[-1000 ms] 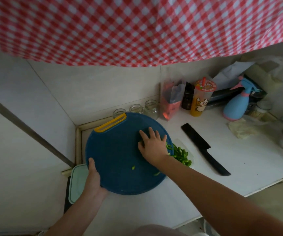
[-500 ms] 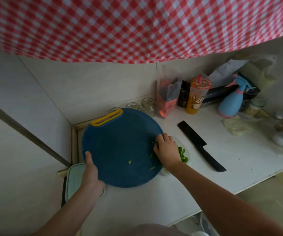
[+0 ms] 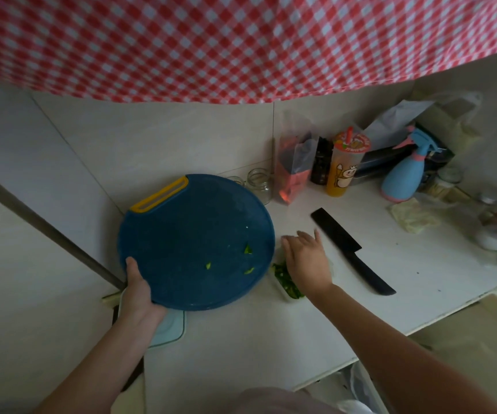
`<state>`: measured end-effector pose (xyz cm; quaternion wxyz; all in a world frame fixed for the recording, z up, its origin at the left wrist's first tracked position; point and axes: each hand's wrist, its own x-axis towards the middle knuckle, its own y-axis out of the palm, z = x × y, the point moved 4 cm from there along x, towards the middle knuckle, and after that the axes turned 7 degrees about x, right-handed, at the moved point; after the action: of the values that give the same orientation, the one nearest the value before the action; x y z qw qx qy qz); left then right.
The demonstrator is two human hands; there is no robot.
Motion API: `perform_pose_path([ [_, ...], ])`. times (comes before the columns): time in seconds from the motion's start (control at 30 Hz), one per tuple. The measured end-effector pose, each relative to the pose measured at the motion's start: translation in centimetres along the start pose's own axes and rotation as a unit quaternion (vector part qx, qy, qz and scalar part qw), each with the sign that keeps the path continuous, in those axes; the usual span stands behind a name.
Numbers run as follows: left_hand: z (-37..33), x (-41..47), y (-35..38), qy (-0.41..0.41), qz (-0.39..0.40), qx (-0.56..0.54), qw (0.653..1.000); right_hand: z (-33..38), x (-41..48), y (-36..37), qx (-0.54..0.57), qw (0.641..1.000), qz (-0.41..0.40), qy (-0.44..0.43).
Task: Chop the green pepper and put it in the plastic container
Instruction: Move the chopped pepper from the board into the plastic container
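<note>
My left hand (image 3: 138, 291) grips the blue cutting board (image 3: 195, 242); my right hand (image 3: 307, 259) hovers open-fingered over chopped pepper (image 3: 286, 282) in the container (image 3: 283, 294).

One cutting board (image 3: 181, 234) carrying three pepper bits (image 3: 248, 250), one knife (image 3: 352, 251), two jars (image 3: 259, 183) standing at the counter's (image 3: 271, 339) back edge.
</note>
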<state>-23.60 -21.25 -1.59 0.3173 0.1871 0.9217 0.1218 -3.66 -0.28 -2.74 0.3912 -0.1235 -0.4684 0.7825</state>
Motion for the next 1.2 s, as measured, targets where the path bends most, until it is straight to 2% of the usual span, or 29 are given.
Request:
perform_pose_path([
  [0.17, 0.6, -1.0, 1.9, -0.002, 0.038, -0.009, 0.999, 6.8, -1.2, 0.4, 0.072, 0.972, -0.018, -0.222],
  [0.3, 2.2, -1.5, 3.3, -0.02, 0.065, 0.002, 0.998, 9.6, -1.6, 2.7, 0.104, 0.948, 0.02, -0.3],
  [0.43, 2.8, -2.0, 4.1, -0.023, 0.063, 0.015, 0.998, 7.8, -0.9, 3.0, 0.112, 0.952, -0.014, -0.285],
  [0.53, 2.6, -1.9, 3.8, -0.019, 0.06, 0.013, 0.998, 4.9, -0.6, 1.9, 0.095, 0.97, -0.032, -0.22],
  [0.77, 1.3, -1.9, 3.7, -0.005, 0.064, -0.001, 0.998, -0.2, -1.0, 0.6, 0.028, 0.994, 0.017, -0.101],
  [0.9, 0.8, -1.8, 3.8, -0.005, 0.063, -0.016, 0.998, -1.6, -1.5, -0.4, -0.002, 0.999, -0.009, -0.047],
  [1.0, 0.6, -1.8, 4.1, 0.0, 0.07, -0.017, 0.997, -0.2, -1.7, -0.9, 0.048, 0.996, -0.023, -0.078],
  [1.13, 0.9, -1.8, 4.4, -0.003, 0.08, -0.017, 0.997, 2.4, -2.1, 0.2, 0.072, 0.98, 0.041, -0.18],
  [1.2, 0.8, -1.8, 4.3, -0.005, 0.082, -0.02, 0.996, 1.8, -2.1, 0.3, 0.058, 0.98, 0.037, -0.184],
])
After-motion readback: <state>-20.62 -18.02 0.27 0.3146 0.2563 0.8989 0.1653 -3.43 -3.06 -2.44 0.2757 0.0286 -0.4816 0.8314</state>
